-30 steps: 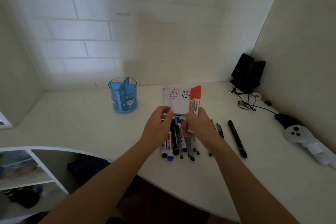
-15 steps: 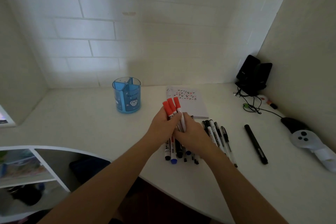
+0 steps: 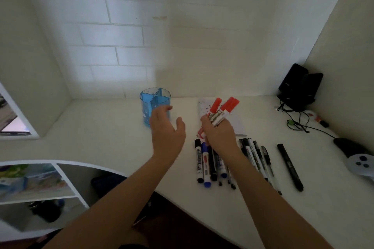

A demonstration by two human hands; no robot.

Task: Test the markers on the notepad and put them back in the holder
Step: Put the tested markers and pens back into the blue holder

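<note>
A bunch of white-barrelled plastic markers with red caps (image 3: 221,109) sits in the right hand (image 3: 219,135), which grasps their lower barrels at the near edge of the white, dark-patterned paper notepad (image 3: 237,125). Their caps fan up over its near-left corner. They look light, stiff and smooth, so the bundle could slide apart; a hold mid-barrel, below the caps, seems safest. The barrel printing is too blurred to read.

The left hand (image 3: 168,133) is released, fingers spread, left of the notepad. It stretches toward the round translucent blue plastic holder (image 3: 146,110) further left on the white desk (image 3: 97,127). Loose black- and blue-capped markers (image 3: 206,164) lie nearer the person than the notepad, and a lone black marker (image 3: 289,167) lies to their right.
</note>
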